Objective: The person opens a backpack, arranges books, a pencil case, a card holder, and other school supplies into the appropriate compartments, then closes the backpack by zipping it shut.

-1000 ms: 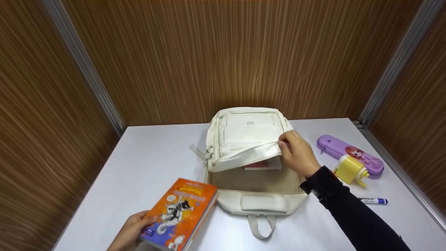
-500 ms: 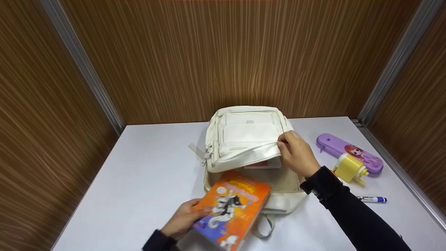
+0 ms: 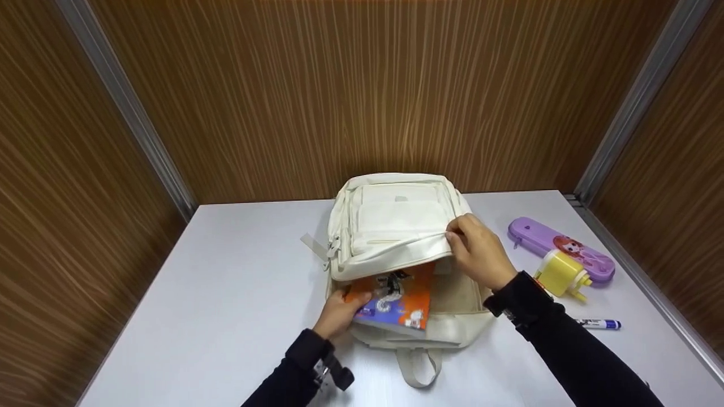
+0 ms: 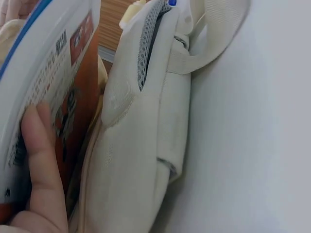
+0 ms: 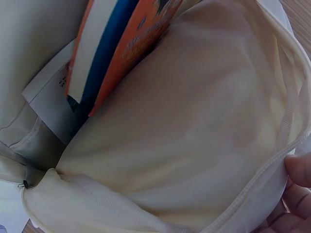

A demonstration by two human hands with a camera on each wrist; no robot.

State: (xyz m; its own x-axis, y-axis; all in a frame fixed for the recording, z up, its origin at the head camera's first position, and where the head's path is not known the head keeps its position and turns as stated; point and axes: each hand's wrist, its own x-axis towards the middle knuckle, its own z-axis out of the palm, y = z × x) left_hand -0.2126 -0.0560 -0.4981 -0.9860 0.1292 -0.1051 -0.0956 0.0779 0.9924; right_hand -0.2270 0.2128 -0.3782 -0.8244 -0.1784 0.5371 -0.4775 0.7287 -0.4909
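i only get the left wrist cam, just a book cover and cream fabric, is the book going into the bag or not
Observer: Yes. In the head view the orange book is partly inside the open backpack, held by the left hand.
Operator: what keeps the bag open
Observer: The right hand pinches the backpack's upper flap at the zip edge and holds it lifted.
Operator: anything already inside
Observer: The right wrist view shows a white book or booklet lying against the orange one, inside.
Operator: anything else on the table
Observer: To the right lie a purple pencil case, a yellow sharpener and a marker.
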